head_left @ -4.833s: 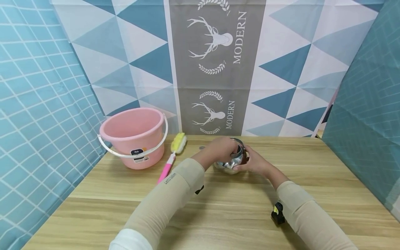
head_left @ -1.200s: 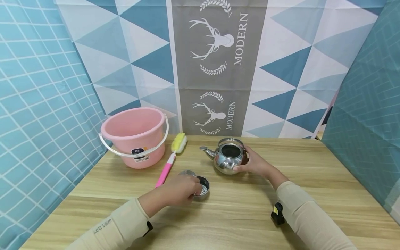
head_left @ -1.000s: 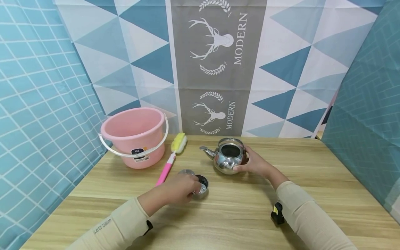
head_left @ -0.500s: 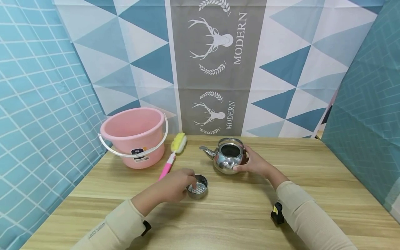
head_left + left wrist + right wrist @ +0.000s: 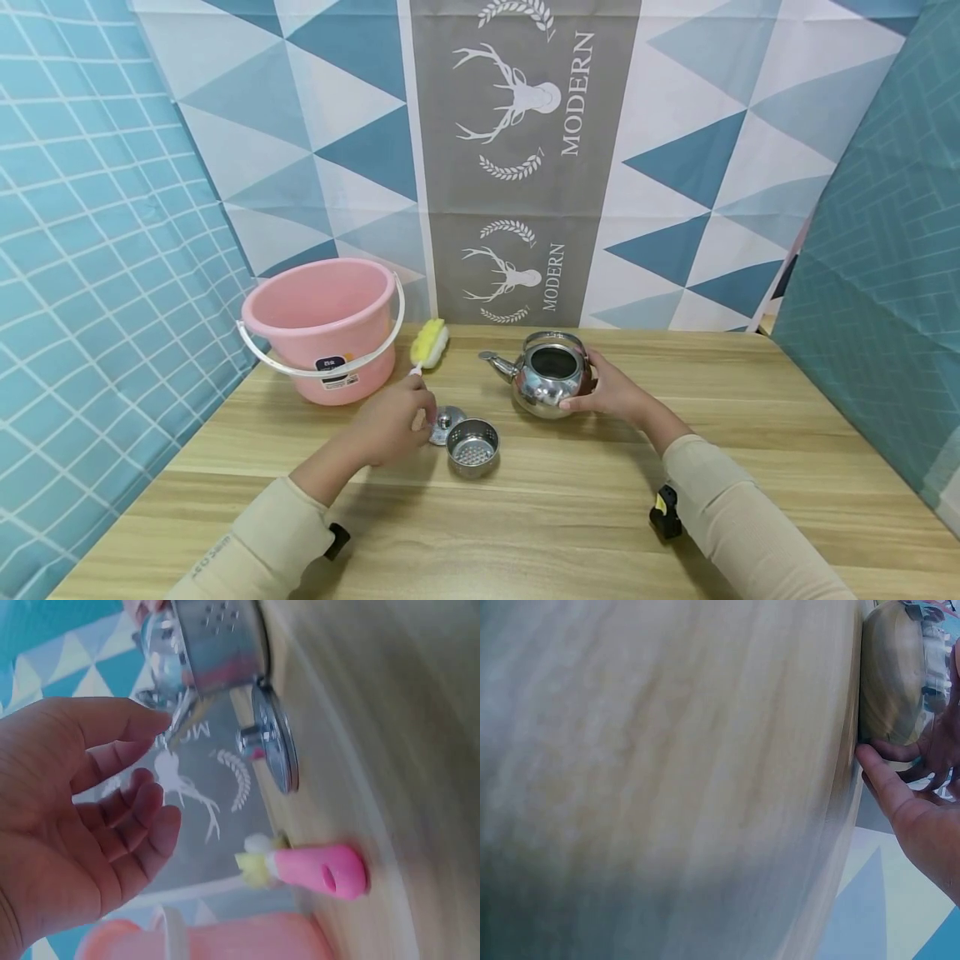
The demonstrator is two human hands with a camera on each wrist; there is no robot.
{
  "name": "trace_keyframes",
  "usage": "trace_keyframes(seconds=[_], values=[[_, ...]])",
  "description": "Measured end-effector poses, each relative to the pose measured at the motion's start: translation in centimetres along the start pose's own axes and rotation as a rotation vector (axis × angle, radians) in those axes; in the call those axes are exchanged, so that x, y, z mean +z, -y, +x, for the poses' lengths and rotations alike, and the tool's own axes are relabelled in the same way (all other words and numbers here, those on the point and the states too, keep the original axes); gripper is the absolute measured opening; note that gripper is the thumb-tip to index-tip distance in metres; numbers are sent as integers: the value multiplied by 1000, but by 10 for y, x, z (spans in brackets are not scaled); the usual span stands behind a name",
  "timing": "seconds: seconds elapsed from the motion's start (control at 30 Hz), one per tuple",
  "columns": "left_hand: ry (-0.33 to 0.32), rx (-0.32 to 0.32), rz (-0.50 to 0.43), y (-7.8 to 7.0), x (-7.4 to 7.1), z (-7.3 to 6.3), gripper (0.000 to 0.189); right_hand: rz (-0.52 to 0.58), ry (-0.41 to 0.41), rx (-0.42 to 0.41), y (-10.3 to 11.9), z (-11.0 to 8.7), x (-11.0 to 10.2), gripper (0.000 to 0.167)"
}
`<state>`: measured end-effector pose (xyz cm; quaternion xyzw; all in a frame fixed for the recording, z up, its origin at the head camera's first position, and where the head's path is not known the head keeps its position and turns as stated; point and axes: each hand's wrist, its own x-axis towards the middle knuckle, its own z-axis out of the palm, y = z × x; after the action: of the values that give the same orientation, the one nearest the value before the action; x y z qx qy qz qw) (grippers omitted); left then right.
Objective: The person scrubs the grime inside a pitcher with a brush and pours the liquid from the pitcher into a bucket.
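A shiny steel teapot [image 5: 542, 398] without its lid stands upright at the middle of the table, spout to the left. My right hand [image 5: 617, 392] holds its round body from the right side, thumb in front and fingers behind. In the right wrist view the thumb presses low against the teapot [image 5: 892, 682]. My left hand [image 5: 392, 423] hovers left of a round lid [image 5: 444, 418] and a perforated strainer cup [image 5: 472, 468]. Its fingers are loosely bent with nothing between them, as the left wrist view shows. The strainer is upright, right beside the lid, which lies knob up.
A pink bucket [image 5: 300, 348] with a white handle stands at the back left. Beside it lies a sponge brush [image 5: 429, 343], its pink handle [image 5: 322, 870] mostly hidden by my left hand in the head view. A patterned cloth [image 5: 517, 183] hangs behind the table.
The left hand came from the teapot's opening to the table with the strainer, let it go beside the lid, then drew back left. The right hand keeps holding the teapot in place.
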<state>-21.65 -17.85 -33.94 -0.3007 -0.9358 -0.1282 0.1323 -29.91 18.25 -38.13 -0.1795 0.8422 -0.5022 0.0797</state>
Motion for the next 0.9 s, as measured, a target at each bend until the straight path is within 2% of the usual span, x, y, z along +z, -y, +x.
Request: trace_keyframes(seconds=[0.13,0.33,0.53,0.63,0.77,0.9], values=[[-19,-118,-2,12,-1,3,17,-10,-4,0,0,1,-1,111],[57,-307,-30,32,2,8,16,-25,-9,-1,0,1,0,112],[142,-386,-26,47,8,14,19,-19,-8,6,1,0,1,112],[169,-427,-9,52,11,17,26,-24,-13,18,2,-1,1,112],[193,-501,-11,53,12,22,38,-25,-15,26,4,-2,1,113],[233,-536,-5,53,12,27,37,-28,-18,33,4,-2,1,113]])
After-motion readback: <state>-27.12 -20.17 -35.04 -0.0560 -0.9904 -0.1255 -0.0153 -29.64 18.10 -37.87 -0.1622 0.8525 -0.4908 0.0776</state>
